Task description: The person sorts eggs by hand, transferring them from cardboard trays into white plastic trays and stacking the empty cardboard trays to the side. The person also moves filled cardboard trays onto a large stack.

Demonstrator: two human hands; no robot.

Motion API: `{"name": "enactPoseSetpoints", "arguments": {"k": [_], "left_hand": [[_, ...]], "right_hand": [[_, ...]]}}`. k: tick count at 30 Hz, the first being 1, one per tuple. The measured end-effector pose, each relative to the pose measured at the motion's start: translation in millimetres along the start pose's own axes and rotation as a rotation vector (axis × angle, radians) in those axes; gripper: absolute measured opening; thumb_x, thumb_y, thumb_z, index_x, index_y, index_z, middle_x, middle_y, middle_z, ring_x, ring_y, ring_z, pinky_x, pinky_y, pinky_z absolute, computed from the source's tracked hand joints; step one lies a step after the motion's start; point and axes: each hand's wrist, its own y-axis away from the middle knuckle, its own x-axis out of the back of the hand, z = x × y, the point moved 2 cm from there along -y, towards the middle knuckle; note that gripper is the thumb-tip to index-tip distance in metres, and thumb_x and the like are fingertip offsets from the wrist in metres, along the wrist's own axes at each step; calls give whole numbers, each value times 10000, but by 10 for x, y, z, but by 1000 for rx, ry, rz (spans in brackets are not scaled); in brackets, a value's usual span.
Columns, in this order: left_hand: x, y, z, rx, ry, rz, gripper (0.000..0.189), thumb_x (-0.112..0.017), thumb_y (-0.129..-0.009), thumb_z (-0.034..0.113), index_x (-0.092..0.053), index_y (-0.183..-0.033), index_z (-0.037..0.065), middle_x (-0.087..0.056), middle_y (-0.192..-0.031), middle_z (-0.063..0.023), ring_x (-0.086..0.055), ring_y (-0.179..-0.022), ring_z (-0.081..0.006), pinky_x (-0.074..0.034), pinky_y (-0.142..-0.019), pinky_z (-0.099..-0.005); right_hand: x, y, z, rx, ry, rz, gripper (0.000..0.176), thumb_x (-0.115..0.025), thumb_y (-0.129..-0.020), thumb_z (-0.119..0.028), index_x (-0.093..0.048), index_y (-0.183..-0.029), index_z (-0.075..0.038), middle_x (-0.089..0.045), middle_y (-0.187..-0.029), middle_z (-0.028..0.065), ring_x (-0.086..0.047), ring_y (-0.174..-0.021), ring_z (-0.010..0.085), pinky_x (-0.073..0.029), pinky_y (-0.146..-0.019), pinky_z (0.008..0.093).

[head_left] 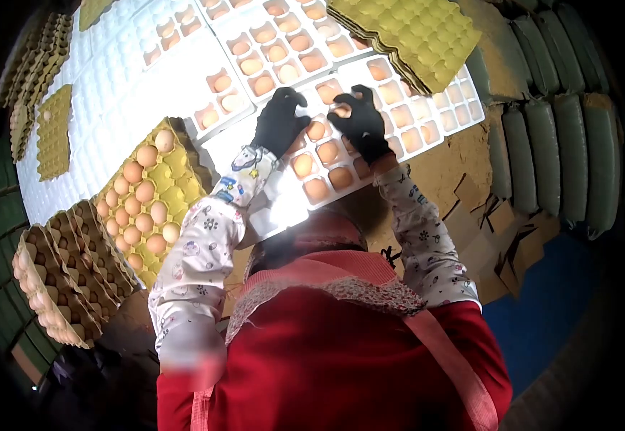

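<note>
A white foam tray (407, 147) with square cells, many holding brown eggs, lies in front of me. My right hand (365, 128), in a black glove, is over the tray, its thumb and fingers curved round an egg (342, 110) in one cell. At the tray's left edge is my left hand (279, 123), also gloved in black. Its thumb and forefinger are bent with a gap between them, and no egg shows there. Just right of it another egg (315, 130) sits in its cell.
Left of me stand a yellow egg tray (176, 176) with brown eggs and a stack of brown egg trays (75, 273). More yellow trays (420, 39) overlap the foam tray's far side. Green padded bundles (557, 151) and cardboard pieces (503, 237) are at the right.
</note>
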Motion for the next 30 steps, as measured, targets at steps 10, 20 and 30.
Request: {"name": "enactPoseSetpoints", "arguments": {"k": [10,20,30], "left_hand": [[396,282,135,-64,43,230,226,-631,-770,27,-620,-988,87,-594,-1061,-102,-592,-979,-295,-472,-850,-365],[2158,1244,-1151,44,-753,188,399,-800,-595,234,-592,-913,111,-592,-895,-58,-526,-925,-298,-391,-813,-426],[2662,2011,-895,524,829,755,145,-683,-781,130,-589,-825,30,-609,-700,-87,-594,-716,-187,-493,-624,-310]], "right_hand": [[-158,-719,465,-48,-23,117,232,-704,-730,-182,-677,-946,-102,-578,-1085,155,-578,-1026,326,-485,-859,417],[-1183,-712,-2483,681,-174,-467,358,-602,-826,-291,-607,-1085,-43,-660,-888,145,-646,-832,322,-501,-748,413],[-1343,-1037,-2601,-19,-894,-952,329,-619,-850,-238,-588,-1094,-19,-619,-879,53,-622,-762,151,-518,-718,290]]}}
